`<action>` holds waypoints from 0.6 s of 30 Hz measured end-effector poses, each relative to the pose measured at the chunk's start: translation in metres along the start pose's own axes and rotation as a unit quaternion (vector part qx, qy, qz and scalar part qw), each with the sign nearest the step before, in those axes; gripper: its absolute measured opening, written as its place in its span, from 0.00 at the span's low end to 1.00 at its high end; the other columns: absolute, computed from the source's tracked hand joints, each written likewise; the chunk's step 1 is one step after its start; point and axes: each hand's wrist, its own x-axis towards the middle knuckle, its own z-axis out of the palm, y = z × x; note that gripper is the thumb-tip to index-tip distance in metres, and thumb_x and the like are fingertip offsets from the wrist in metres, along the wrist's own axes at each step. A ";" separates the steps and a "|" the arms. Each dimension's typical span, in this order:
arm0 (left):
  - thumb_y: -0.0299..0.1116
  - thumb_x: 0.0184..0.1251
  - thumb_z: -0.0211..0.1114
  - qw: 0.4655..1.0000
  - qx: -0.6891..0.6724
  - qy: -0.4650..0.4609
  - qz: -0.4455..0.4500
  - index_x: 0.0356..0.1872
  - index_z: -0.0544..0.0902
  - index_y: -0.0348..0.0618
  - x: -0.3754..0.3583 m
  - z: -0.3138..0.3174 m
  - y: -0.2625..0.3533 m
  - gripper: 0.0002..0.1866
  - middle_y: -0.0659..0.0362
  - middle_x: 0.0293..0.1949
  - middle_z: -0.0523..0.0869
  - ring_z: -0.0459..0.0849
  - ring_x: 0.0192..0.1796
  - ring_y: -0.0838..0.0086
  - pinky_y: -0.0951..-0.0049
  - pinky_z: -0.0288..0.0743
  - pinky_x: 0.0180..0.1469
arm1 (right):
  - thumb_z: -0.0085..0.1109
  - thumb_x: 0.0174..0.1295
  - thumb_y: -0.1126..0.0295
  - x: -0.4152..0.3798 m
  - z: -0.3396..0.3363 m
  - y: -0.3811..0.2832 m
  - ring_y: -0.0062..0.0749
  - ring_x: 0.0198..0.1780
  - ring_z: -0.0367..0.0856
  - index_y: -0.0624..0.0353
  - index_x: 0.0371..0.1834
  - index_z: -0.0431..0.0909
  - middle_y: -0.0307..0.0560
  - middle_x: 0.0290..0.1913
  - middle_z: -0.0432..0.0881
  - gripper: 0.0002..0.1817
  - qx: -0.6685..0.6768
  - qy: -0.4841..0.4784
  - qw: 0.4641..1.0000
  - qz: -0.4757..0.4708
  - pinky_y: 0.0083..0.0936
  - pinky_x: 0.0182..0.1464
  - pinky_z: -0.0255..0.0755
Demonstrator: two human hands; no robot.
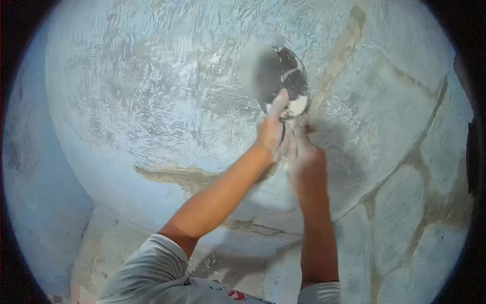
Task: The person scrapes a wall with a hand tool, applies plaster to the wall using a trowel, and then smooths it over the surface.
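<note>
My left hand (274,129) grips the lower edge of a round dark disc (294,76), its thumb lying on the face. A whitish patch shows on the disc's lower part, and a grey blur covers its left side. Just right of and below the disc, my right hand (306,149) is close to my left hand. Motion smears its fingers, so what it holds, if anything, cannot be made out. Behind both hands is a large rounded surface (152,91), pale blue-grey with rough streaks.
A brown strip (344,45) runs down the rounded surface at the upper right. Another brown patch (177,176) lies at the lower left. Beyond the surface's right edge are pale slabs (397,218) with brown joints. A blue-grey wall (35,167) stands at the far left.
</note>
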 end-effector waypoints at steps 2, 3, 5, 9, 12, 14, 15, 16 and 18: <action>0.50 0.72 0.59 0.980 -0.088 -0.170 -0.060 0.48 0.77 0.38 0.009 -0.019 0.006 0.22 0.54 0.37 0.82 0.84 0.36 0.66 0.66 0.83 0.41 | 0.51 0.68 0.71 0.005 0.011 -0.003 0.53 0.35 0.86 0.53 0.64 0.70 0.56 0.32 0.85 0.20 -0.050 -0.012 0.998 0.033 0.41 0.37 0.79; 0.50 0.72 0.60 0.978 -0.087 -0.174 -0.079 0.49 0.77 0.38 0.018 -0.025 -0.002 0.22 0.54 0.38 0.82 0.84 0.37 0.67 0.66 0.83 0.41 | 0.52 0.68 0.71 0.006 0.008 0.000 0.53 0.35 0.86 0.54 0.64 0.71 0.57 0.32 0.84 0.20 -0.050 -0.011 0.998 0.034 0.42 0.36 0.79; 0.49 0.72 0.60 0.975 -0.089 -0.177 -0.105 0.50 0.78 0.37 0.015 -0.021 0.004 0.22 0.54 0.41 0.83 0.84 0.38 0.67 0.66 0.83 0.41 | 0.52 0.68 0.72 0.010 0.001 0.002 0.54 0.35 0.85 0.54 0.64 0.71 0.58 0.31 0.84 0.20 -0.048 -0.017 0.998 0.024 0.43 0.36 0.78; 0.49 0.72 0.59 0.997 0.035 -0.059 0.022 0.51 0.77 0.42 0.013 -0.033 -0.020 0.21 0.54 0.43 0.82 0.84 0.40 0.66 0.63 0.82 0.38 | 0.56 0.63 0.74 -0.011 0.018 0.015 0.55 0.36 0.85 0.53 0.62 0.74 0.60 0.34 0.85 0.22 0.092 0.036 0.995 0.033 0.41 0.37 0.79; 0.52 0.73 0.57 0.998 -0.022 -0.048 -0.027 0.46 0.77 0.43 0.024 -0.025 0.008 0.21 0.56 0.34 0.80 0.83 0.34 0.65 0.63 0.82 0.34 | 0.54 0.66 0.70 0.012 0.010 -0.014 0.59 0.36 0.84 0.53 0.65 0.73 0.60 0.35 0.85 0.22 -0.012 -0.010 0.999 0.043 0.45 0.39 0.78; 0.54 0.72 0.57 0.995 -0.024 -0.085 -0.047 0.45 0.77 0.42 0.020 -0.027 0.006 0.22 0.56 0.33 0.80 0.83 0.33 0.65 0.62 0.82 0.34 | 0.51 0.69 0.67 0.016 0.006 -0.017 0.60 0.37 0.84 0.54 0.65 0.72 0.60 0.33 0.84 0.21 -0.033 -0.048 0.995 0.080 0.48 0.41 0.77; 0.55 0.72 0.57 0.993 -0.023 -0.104 -0.054 0.44 0.78 0.42 0.016 -0.030 0.005 0.23 0.55 0.33 0.81 0.83 0.32 0.65 0.62 0.82 0.34 | 0.52 0.69 0.67 0.008 0.011 -0.010 0.60 0.37 0.84 0.54 0.64 0.72 0.60 0.34 0.84 0.20 -0.011 -0.037 0.995 0.096 0.47 0.41 0.77; 0.51 0.72 0.60 0.992 -0.017 -0.101 -0.074 0.54 0.76 0.38 0.007 -0.047 -0.005 0.25 0.56 0.42 0.82 0.83 0.41 0.67 0.68 0.82 0.45 | 0.52 0.69 0.68 -0.013 0.025 0.002 0.60 0.38 0.83 0.54 0.63 0.73 0.61 0.34 0.84 0.19 0.013 -0.028 0.993 0.114 0.46 0.41 0.77; 0.52 0.72 0.61 0.985 0.077 -0.030 -0.153 0.59 0.74 0.35 -0.027 -0.095 -0.028 0.29 0.54 0.45 0.81 0.82 0.46 0.66 0.66 0.80 0.51 | 0.52 0.68 0.71 -0.066 0.051 0.019 0.58 0.36 0.83 0.59 0.55 0.76 0.62 0.34 0.83 0.14 0.078 -0.013 0.988 0.134 0.43 0.39 0.76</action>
